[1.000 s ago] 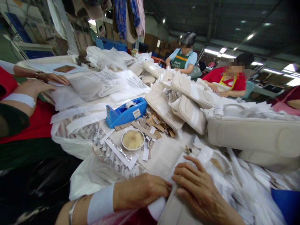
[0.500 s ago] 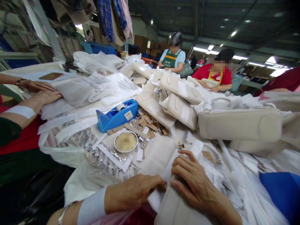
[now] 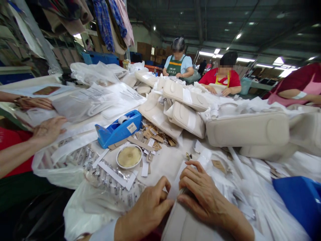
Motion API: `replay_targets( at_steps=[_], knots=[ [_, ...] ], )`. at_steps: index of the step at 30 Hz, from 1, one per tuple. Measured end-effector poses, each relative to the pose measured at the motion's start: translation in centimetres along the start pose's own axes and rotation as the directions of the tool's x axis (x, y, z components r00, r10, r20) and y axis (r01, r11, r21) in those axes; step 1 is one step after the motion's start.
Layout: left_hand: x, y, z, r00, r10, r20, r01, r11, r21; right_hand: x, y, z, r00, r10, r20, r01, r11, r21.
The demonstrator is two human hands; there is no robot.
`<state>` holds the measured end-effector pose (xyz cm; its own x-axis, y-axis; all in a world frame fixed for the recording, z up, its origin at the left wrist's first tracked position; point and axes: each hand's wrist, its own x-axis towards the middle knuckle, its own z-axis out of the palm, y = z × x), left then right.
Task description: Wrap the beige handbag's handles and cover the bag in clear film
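Observation:
A beige handbag (image 3: 185,226) lies at the bottom of the head view, cut off by the frame edge. Over its far end, my right hand (image 3: 200,192) is closed, thumb on the near side and fingers reaching across. My left hand (image 3: 147,207) is beside the bag's left edge, fingers curled and thumb tip against the edge; whatever is pinched there is hidden. A white paper strip (image 3: 178,180) runs from between my hands toward a small metal fitting (image 3: 188,156) beyond my right fingertips.
A blue tape dispenser (image 3: 120,129), a round tub of yellowish paste (image 3: 129,156) and cardboard tags (image 3: 152,134) lie ahead. Wrapped beige bags (image 3: 185,97) are piled behind. A co-worker's hands (image 3: 47,130) are at left over plastic bags (image 3: 77,103); other people work across the table.
My left hand has shifted, its index finger now bent up, and the white flap below it no longer shows. My right hand stays on the bag. The co-worker's nearer hand at left has drawn back.

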<state>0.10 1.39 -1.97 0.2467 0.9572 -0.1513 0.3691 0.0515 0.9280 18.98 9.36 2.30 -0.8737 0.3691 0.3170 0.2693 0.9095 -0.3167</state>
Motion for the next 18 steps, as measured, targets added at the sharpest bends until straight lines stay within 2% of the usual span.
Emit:
replay_targets(
  at_steps=[2, 5, 8, 11, 15, 18],
  knots=[
    [-0.5, -0.5, 0.0, 1.0, 0.015, 0.02, -0.013, 0.994, -0.107, 0.0, 0.0, 0.0, 1.0, 0.016, 0.019, -0.016, 1.0, 0.004],
    [-0.6, -0.8, 0.3, 1.0, -0.005, 0.004, 0.006, 0.987, -0.16, 0.0, 0.1, 0.1, 0.999, 0.023, 0.041, -0.023, 1.0, 0.008],
    [0.3, -0.3, 0.5, 0.998, -0.021, -0.058, 0.017, 0.997, -0.069, 0.0, 0.2, 0.2, 1.0, 0.012, 0.007, -0.012, 1.0, 0.012],
    [1.1, 0.4, 0.7, 0.993, 0.056, -0.099, -0.048, 0.995, 0.087, 0.0, 0.3, 0.2, 1.0, 0.01, 0.008, -0.01, 1.0, 0.002],
    [0.5, 0.3, 0.8, 0.991, 0.106, -0.084, -0.088, 0.975, 0.203, 0.1, 0.2, 0.2, 0.997, 0.016, 0.077, -0.015, 1.0, -0.02],
    [-0.9, -0.2, 0.3, 0.997, 0.081, -0.001, -0.08, 0.987, 0.138, 0.3, 0.0, 0.2, 0.994, 0.036, 0.106, -0.033, 0.999, -0.031]
  ],
)
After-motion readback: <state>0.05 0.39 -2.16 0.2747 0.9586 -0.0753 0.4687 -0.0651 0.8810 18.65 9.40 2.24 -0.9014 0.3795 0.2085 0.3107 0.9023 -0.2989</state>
